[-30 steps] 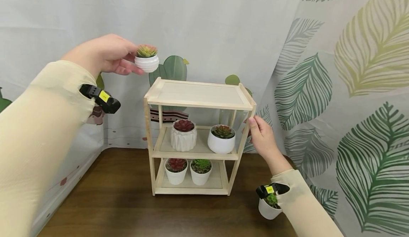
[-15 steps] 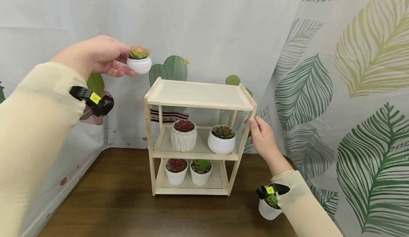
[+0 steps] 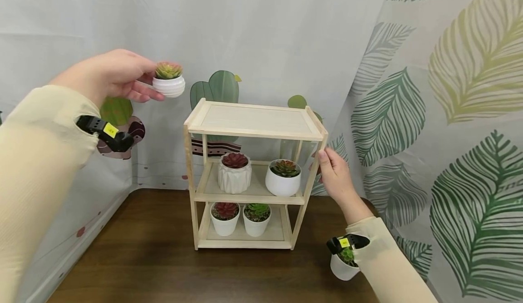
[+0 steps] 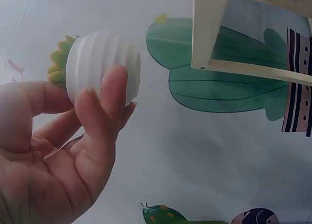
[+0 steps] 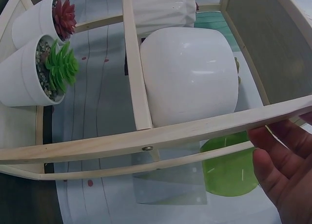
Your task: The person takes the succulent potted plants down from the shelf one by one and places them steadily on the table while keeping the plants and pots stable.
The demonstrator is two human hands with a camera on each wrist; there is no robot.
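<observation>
Stray pot: a lime-green succulent in a white tapered pot (image 3: 343,269) stands on the brown surface (image 3: 163,273), to the front right of the three-tier wooden rack (image 3: 255,134), partly hidden by the black wrist strap (image 3: 358,241).
Right arm: the cream right sleeve (image 3: 390,257) slants in from the rack's front right, with the wrist nearly straight.
Right hand (image 3: 337,176): its fingers curl behind the rack's right front post and its thumb lies along the near side; the grip probably steadies the light frame.
Lower shelf (image 3: 245,245): holds a red succulent pot (image 3: 224,225) and a bright green succulent pot (image 3: 256,226), side by side left of the rack's centre.
Middle shelf (image 3: 249,198): a faceted white pot (image 3: 234,178) sits left and a rounded white pot (image 3: 283,184) right, apart, perhaps to balance the tier.
Left arm: raised past the rack's left side, hand at about the top's height.
Left hand (image 3: 122,76): thumb and fingers pinch the ribbed white pot (image 3: 169,87) by its wall, likely to spare the rosette.
Ribbed pot's place: in the air, upright, beyond the rack's top left corner, not touching it.
Backdrop: white cactus-print fabric (image 3: 278,35) behind the rack.
</observation>
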